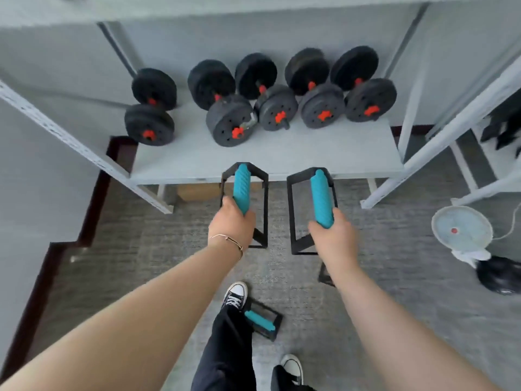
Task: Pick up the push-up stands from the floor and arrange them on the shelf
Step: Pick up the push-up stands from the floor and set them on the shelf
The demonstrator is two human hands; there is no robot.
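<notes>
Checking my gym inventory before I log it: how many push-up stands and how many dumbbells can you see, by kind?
Push-up stands: 3, one in the left hand (stand), one in the right hand (stand), one on the floor
Dumbbells: 5, all on the shelf, starting with the leftmost
Total: 8

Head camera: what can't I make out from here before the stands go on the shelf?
- Black frame piece on the floor: mostly hidden behind the right forearm.
- Brown box under the shelf: covered by the shelf board.
- Dark items at far right: cut off by the edge.
- Dumbbells: markings blurred.
</notes>
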